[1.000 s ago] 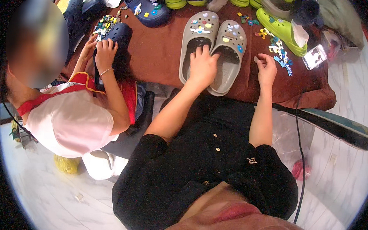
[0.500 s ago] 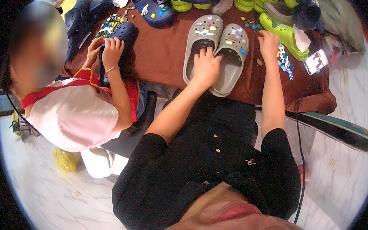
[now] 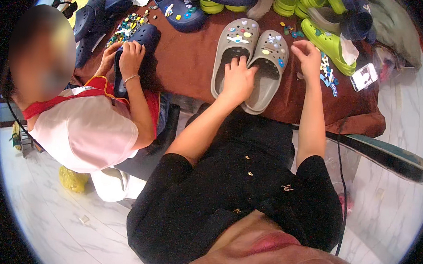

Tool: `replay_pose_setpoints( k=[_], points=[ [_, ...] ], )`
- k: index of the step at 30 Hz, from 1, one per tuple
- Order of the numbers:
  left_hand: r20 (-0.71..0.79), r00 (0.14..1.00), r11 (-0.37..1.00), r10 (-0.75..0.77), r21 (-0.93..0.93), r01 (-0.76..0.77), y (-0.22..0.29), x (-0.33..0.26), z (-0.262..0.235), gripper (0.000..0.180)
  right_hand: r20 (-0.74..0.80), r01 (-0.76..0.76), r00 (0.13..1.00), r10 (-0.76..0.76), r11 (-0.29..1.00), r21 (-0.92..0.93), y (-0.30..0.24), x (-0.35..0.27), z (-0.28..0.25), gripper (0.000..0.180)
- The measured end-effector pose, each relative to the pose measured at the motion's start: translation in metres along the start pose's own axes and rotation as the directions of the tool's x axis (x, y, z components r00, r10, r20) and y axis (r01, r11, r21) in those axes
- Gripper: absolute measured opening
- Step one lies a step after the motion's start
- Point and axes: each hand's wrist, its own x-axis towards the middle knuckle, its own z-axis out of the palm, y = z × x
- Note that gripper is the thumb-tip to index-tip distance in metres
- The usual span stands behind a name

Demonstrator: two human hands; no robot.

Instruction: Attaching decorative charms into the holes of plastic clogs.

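A pair of grey clogs lies side by side on the brown cloth before me, toes away; small charms dot both the left clog (image 3: 232,30) and the right clog (image 3: 277,43). My left hand (image 3: 240,79) grips the two at their adjoining inner sides, fingers inside the left opening and thumb over the right one. Just right of the right clog, my right hand (image 3: 310,58) hovers with bent fingers and thumb drawn toward each other; anything between the fingertips is too small to tell. Loose charms (image 3: 287,29) lie beyond it, and flat charm pieces (image 3: 329,76) lie to its right.
At left a co-worker (image 3: 84,126) handles a navy clog (image 3: 145,37) near a pile of charms (image 3: 126,30). Another navy clog (image 3: 181,15) stands at the back. A lime green clog (image 3: 321,40) and a phone (image 3: 364,76) lie right. A black cable (image 3: 341,185) hangs down.
My right hand has drawn back slightly from the loose charms toward the right grey clog, its fingers now angled left. My left hand keeps its place on the clogs.
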Motion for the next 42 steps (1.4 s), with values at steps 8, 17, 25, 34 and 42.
replay_pose_setpoints(
  k=[8, 17, 25, 34, 42],
  points=[
    [0.021, 1.000, 1.000, 0.009, -0.010, -0.009, -0.001, 0.002, 0.003, 0.035, 0.117, -0.122, 0.990, 0.076, 0.883, 0.453, -0.031, -0.035, 0.026, 0.010],
    [-0.116, 0.992, 0.999, 0.040, -0.016, -0.042, -0.002, 0.000, 0.008, 0.025, 0.091, -0.120, 0.992, 0.090, 0.904, 0.410, -0.030, -0.037, 0.034, 0.011],
    [-0.151, 0.987, 0.998, 0.057, 0.004, -0.057, -0.002, 0.000, 0.010, 0.025, 0.065, 0.093, 0.993, -0.101, 0.989, 0.116, -0.039, -0.037, 0.025, 0.013],
    [-0.009, 1.000, 0.999, 0.005, -0.037, -0.005, -0.001, 0.000, 0.003, 0.031, 0.167, 0.217, 0.963, -0.209, 0.976, -0.030, -0.049, -0.046, 0.012, 0.020],
    [-0.022, 1.000, 0.999, -0.005, -0.036, 0.004, 0.001, 0.001, 0.000, 0.029, 0.154, 0.438, 0.896, -0.417, 0.767, -0.470, -0.066, -0.059, 0.029, 0.030]
  ],
)
